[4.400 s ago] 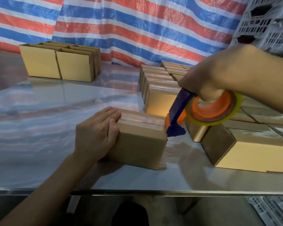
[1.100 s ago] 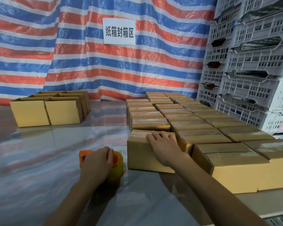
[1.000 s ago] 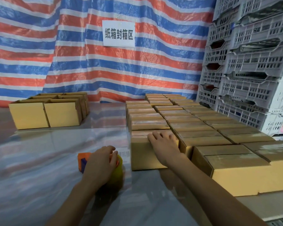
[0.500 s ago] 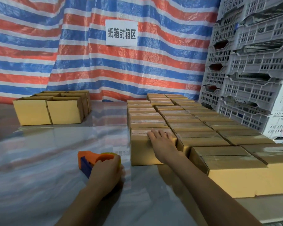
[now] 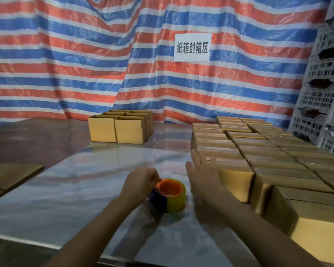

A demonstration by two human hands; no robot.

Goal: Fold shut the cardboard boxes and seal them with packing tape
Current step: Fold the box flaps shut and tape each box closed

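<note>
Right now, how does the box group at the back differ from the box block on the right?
The back group has open tops; the right block has flaps folded flat, some with glossy tape. The back group is a few boxes; the right block is many, in rows. The back group stands far from the person; the right hand is at the right block. Both are brown cardboard on one table.
</note>
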